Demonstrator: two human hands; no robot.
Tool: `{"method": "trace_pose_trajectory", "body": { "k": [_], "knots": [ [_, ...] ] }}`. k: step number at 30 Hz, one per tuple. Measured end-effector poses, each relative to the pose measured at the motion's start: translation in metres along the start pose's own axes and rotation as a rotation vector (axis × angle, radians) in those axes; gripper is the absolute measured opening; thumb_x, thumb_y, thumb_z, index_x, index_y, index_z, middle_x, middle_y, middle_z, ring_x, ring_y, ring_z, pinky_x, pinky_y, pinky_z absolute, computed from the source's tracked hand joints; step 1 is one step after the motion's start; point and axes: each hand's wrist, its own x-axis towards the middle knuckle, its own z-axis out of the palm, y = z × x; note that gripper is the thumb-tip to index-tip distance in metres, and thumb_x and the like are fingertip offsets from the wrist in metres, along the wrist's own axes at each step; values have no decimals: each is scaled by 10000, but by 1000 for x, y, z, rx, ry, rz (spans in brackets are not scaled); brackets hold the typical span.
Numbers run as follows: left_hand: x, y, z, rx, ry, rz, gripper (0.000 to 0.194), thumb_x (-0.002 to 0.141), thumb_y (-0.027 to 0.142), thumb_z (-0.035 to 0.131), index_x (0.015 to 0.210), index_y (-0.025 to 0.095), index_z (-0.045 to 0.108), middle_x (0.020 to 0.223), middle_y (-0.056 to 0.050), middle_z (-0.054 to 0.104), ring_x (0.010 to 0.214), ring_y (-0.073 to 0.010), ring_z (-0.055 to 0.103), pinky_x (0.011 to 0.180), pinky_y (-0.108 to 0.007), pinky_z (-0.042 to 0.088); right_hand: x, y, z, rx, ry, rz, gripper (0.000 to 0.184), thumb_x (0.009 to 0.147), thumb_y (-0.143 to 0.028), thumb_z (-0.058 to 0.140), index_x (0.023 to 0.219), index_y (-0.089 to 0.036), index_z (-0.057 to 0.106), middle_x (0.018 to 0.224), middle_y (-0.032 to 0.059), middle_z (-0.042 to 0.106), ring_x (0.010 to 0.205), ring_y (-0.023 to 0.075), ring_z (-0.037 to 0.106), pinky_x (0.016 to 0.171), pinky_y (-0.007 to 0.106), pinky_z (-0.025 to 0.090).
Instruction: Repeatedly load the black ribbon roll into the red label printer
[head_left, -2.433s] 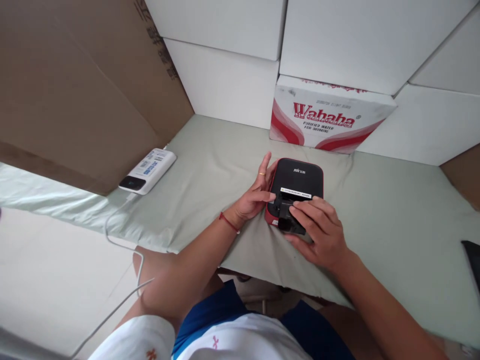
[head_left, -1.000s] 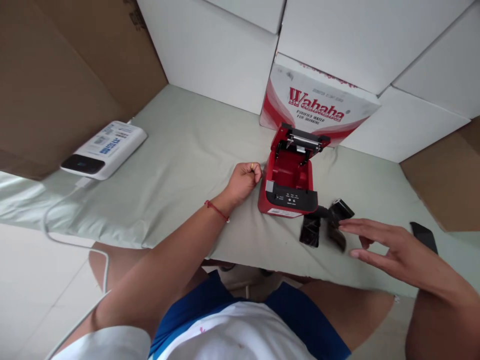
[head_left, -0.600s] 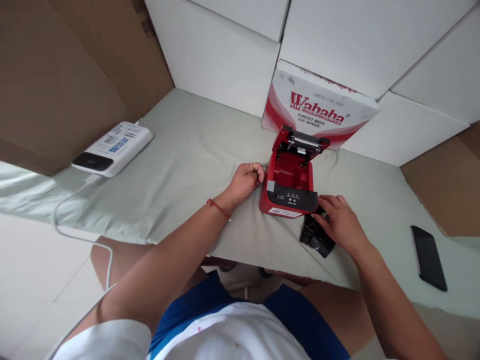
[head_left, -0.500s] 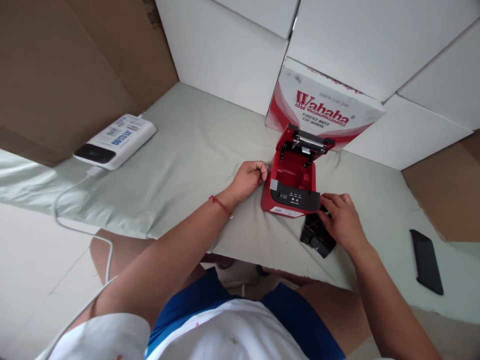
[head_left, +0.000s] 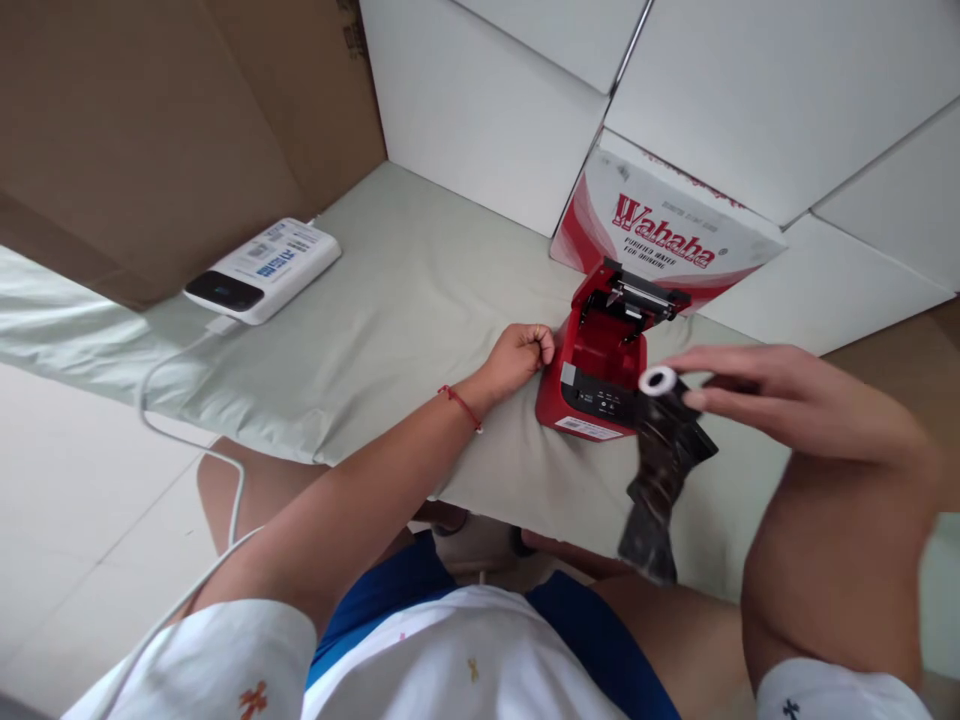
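Note:
A small red-and-black label printer stands on the cloth with its lid tilted up. Its red inner bay is exposed, and no roll lies in the part I can see. My left hand is a closed fist resting against the printer's left side, with nothing visible in it. My right hand pinches a paper roll in front of the printer's right front corner. The roll has a white ring-shaped end and a dark outside. From it hangs a crumpled black strip, blurred at its lower end.
A white power bank with a cable lies at the left on the pale green cloth. Behind the printer stands a Wahaha water carton against white boxes. Brown cardboard rises at the left.
The printer's lid has gone from closed to open. My left hand has curled into a fist. My right hand has lifted the roll and black strip from beside the printer's front right corner.

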Motion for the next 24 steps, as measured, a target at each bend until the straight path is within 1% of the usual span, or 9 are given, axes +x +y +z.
{"method": "trace_pose_trajectory", "body": {
  "k": [2,5,8,11,15,18,20,22,24],
  "knots": [
    [-1,0,0,11,-1,9,138,541,165,438,561,210,566,502,47,456,519,-109,362,584,-276,281,39,-5,20,-36,21,98,446,1015,-513,671,1354,-271,829,1083,61,861,897,259,784,809,388,638],
    [-1,-2,0,31,-4,28,140,549,158,442,577,207,570,521,47,478,534,-109,378,597,-274,300,79,-7,47,-136,14,183,339,1041,-317,586,1253,-234,837,1046,62,854,875,240,765,827,362,602],
    [1,-4,1,52,-7,52,134,550,142,445,577,207,559,538,48,495,553,-111,400,612,-269,326,95,-6,59,-256,-11,196,331,1042,-198,543,1220,-209,823,1144,94,852,984,250,770,890,343,567],
    [2,-6,2,80,6,86,141,582,112,451,580,209,554,557,41,512,568,-120,428,627,-276,358,102,-7,59,-331,-73,199,363,1053,-173,525,1280,-203,807,1228,110,845,1049,257,769,912,330,547],
    [-6,-2,5,129,142,184,187,688,58,470,653,203,583,716,2,591,707,-146,520,737,-302,431,114,-9,57,-443,-195,200,349,1045,-167,545,1263,-194,817,1251,112,844,1083,251,764,907,302,522],
    [-28,6,9,212,254,397,223,828,87,503,857,198,695,938,-47,674,862,-177,606,832,-338,490,123,-7,60,-482,-223,212,288,1005,-168,594,1147,-171,844,1135,140,853,978,263,761,788,307,497],
    [-45,10,12,321,164,617,350,875,130,537,1130,212,761,1190,-101,734,1064,-224,679,943,-392,539,126,-6,62,-493,-223,214,296,1004,-179,594,1161,-160,844,1127,157,853,948,265,757,740,311,477],
    [-61,13,18,447,60,769,501,897,186,590,1383,229,703,1402,-145,726,1264,-291,678,1086,-487,530,123,-6,61,-484,-222,207,305,1008,-184,585,1165,-158,846,1122,155,858,926,253,760,723,306,473],
    [-72,12,25,572,49,865,455,952,261,664,1406,232,687,1373,-139,773,1310,-323,677,1158,-545,492,113,-8,57,-467,-227,186,316,1011,-181,573,1158,-179,852,1116,124,868,929,234,772,754,297,500]
  ]
}}
